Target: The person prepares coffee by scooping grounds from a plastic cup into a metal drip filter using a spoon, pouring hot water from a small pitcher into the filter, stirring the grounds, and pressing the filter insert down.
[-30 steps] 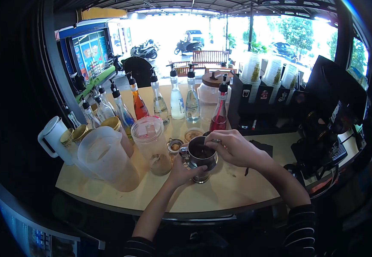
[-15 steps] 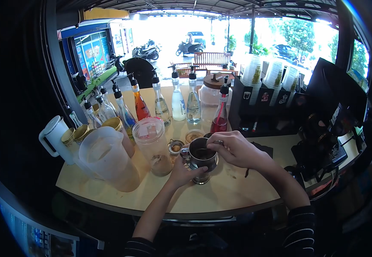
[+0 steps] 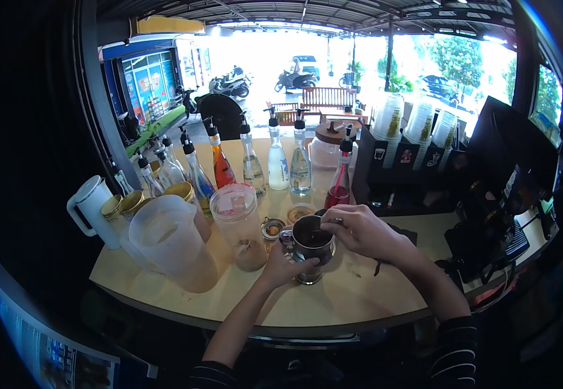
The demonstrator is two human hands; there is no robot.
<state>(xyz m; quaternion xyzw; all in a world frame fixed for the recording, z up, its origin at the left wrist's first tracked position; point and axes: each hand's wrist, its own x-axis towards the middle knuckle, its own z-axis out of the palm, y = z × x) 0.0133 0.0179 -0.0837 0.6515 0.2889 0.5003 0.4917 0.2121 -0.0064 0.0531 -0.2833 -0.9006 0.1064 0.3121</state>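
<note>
View slightly higher, right hand (image 3: 362, 229) (pinched) over the metal mug (image 3: 311, 242)

One head-worn camera is facing forward and down from just behind the near edge of the counter (image 3: 372, 295), looking closely over the left hand (image 3: 283, 268) and right hand (image 3: 364, 231); its wide, bowed view is reaching beyond the far edge to motorbikes (image 3: 231, 85) outside.
</note>
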